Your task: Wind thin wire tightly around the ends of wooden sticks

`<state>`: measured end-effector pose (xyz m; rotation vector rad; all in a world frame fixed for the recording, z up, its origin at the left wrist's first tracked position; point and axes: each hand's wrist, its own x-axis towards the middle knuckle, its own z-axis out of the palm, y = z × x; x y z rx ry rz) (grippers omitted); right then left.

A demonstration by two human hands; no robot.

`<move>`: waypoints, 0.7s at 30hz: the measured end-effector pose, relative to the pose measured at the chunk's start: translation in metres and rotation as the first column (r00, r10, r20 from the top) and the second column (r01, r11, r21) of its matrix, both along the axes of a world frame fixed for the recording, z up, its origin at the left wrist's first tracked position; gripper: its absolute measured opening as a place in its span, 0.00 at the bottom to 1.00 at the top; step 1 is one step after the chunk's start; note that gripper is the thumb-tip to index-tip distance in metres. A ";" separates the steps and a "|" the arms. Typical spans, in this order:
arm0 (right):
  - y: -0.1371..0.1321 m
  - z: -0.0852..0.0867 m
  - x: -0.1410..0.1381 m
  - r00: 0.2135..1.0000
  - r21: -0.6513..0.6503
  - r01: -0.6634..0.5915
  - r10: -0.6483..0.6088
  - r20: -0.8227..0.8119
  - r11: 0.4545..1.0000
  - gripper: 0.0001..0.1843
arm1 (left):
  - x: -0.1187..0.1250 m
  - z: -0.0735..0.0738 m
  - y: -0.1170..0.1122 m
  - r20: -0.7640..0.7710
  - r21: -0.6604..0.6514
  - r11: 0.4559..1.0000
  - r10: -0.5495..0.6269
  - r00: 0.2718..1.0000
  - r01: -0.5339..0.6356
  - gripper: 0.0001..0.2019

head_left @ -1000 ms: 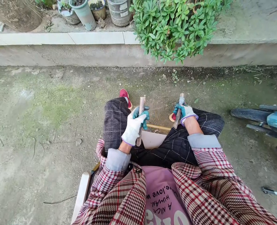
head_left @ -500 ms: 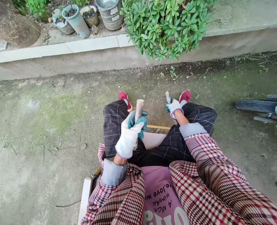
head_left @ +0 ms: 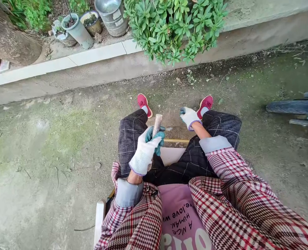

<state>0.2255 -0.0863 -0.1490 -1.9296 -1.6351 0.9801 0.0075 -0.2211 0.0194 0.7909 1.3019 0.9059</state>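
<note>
My left hand (head_left: 146, 147), in a white glove with blue-green palm and fingers, is closed around a short, pale brown rod (head_left: 157, 125). The rod's blunt top sticks up past my fingers, and part of its lower end shows below the glove. My right hand (head_left: 190, 117), gloved the same way, is out over the ground near my right shoe, holding nothing visible, its fingers loosely bent and apart. Between the two hands a small, blurred whitish-grey piece (head_left: 169, 128) shows, too smeared to name.
A low tiled ledge (head_left: 99, 57) runs ahead, carrying potted plants, a metal bucket (head_left: 114, 19) and a leafy bush (head_left: 175, 31). A wheel (head_left: 292, 108) juts in from the right. Beneath me is a seat (head_left: 171, 155) with a yellowish bar (head_left: 177, 141).
The pale piece that was in my right hand has left it, and the hand's fingers have loosened. My left hand keeps hold of the rod. The view has tilted slightly.
</note>
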 end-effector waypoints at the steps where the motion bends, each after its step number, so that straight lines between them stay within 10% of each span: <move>1: -0.001 0.000 -0.003 0.999 -0.037 -0.008 0.006 -0.041 0.999 0.17 | 0.000 -0.004 0.001 -0.014 -0.018 1.000 -0.009 1.000 0.009 0.17; 7: -0.029 0.018 -0.031 0.894 -0.101 -0.152 0.094 -0.437 0.983 0.17 | 0.004 -0.024 0.005 -0.067 -0.106 0.989 -0.109 0.992 0.101 0.18; 12: -0.058 0.030 -0.041 0.583 0.002 -0.443 0.290 -0.759 0.896 0.18 | -0.002 -0.034 0.017 -0.066 -0.122 0.976 -0.188 0.980 0.179 0.16; 21: -0.068 0.045 -0.038 0.594 -0.106 -0.482 0.235 -0.769 0.870 0.22 | -0.027 -0.071 0.068 -0.128 -0.132 0.983 -0.146 0.981 0.129 0.22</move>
